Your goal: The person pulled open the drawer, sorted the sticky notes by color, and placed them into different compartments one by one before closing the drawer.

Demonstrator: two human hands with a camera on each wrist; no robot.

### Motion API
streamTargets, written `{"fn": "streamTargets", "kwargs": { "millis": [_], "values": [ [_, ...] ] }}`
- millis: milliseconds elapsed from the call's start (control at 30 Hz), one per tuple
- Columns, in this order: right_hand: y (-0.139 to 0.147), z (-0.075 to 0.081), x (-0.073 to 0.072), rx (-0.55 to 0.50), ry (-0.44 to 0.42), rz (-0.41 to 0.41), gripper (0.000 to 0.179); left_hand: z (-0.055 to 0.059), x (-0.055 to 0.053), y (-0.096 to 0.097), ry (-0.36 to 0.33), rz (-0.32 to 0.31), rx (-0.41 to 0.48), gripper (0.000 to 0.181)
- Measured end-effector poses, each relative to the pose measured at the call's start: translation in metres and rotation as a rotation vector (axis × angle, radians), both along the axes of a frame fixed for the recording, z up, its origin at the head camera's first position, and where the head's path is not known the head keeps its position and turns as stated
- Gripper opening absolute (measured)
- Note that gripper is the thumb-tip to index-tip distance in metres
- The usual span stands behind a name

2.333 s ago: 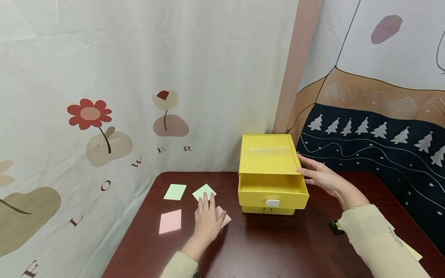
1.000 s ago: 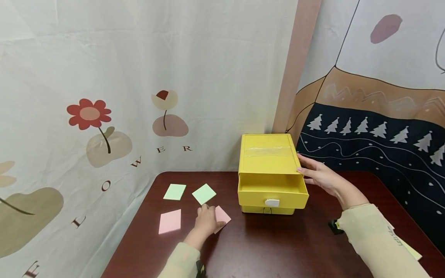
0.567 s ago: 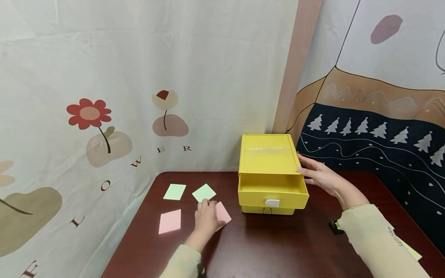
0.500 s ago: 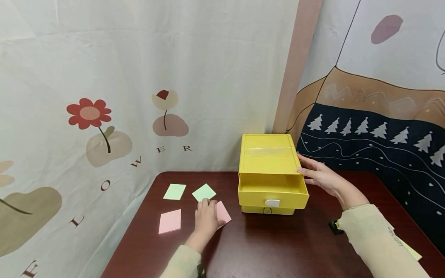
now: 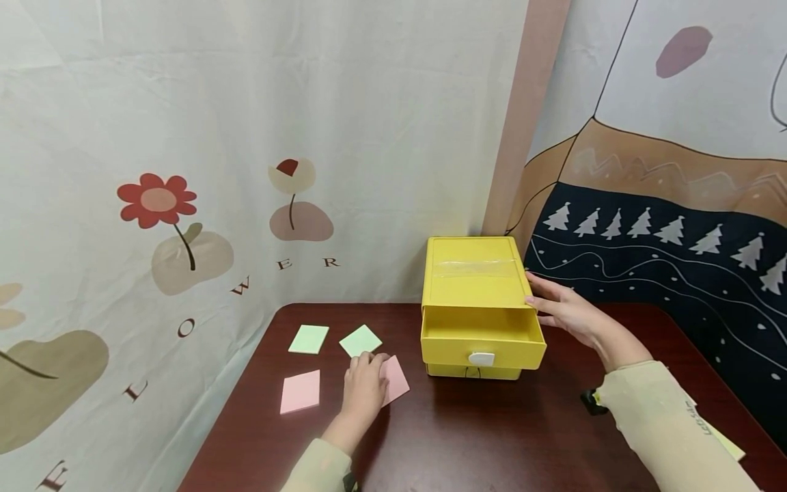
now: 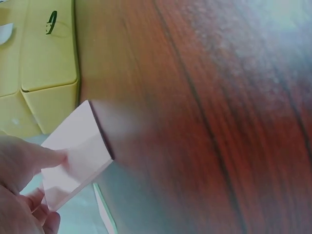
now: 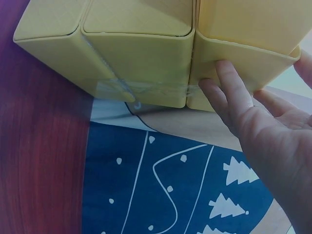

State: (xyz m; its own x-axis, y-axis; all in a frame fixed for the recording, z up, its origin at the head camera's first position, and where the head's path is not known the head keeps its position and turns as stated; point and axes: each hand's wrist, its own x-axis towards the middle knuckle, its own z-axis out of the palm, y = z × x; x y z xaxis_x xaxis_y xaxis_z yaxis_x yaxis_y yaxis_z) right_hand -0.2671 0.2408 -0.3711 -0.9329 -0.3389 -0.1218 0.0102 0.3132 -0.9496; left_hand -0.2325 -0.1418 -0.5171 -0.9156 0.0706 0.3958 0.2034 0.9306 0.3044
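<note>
My left hand [image 5: 364,386] pinches a pink sticky note pad [image 5: 395,381], the thumb on its face and the fingers at its edge in the left wrist view. A second pink pad [image 5: 300,392] lies to the left. Two pale green pads, one at the far left [image 5: 309,339] and one just beyond my left hand [image 5: 361,340], lie on the table. With fairly straight fingers, my right hand [image 5: 568,316] rests against the right side of a yellow drawer box [image 5: 476,273]. Its upper drawer [image 5: 484,352], with a white handle, is pulled out.
The dark wood table [image 5: 479,437] holds everything. A yellow pad [image 5: 728,443] at the right edge is partly hidden by my right sleeve. Behind the table hangs a printed curtain [image 5: 381,137].
My left hand has come down from spread fingers above the pink pad to a pinch on it, and the pad has turned slightly. The right hand and the box have stayed in place.
</note>
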Motion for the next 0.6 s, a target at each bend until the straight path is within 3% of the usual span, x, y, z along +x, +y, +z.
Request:
{"fn": "streamTargets", "kwargs": {
  "millis": [167, 600],
  "values": [
    [-0.001, 0.0, -0.001, -0.002, 0.0, 0.001, 0.081, 0.005, 0.003, 0.0, 0.021, -0.006, -0.005, 0.03],
    [0.0, -0.001, -0.001, -0.002, 0.0, -0.004, 0.082, 0.012, 0.006, 0.001, 0.068, -0.045, -0.017, 0.031]
  ]
}}
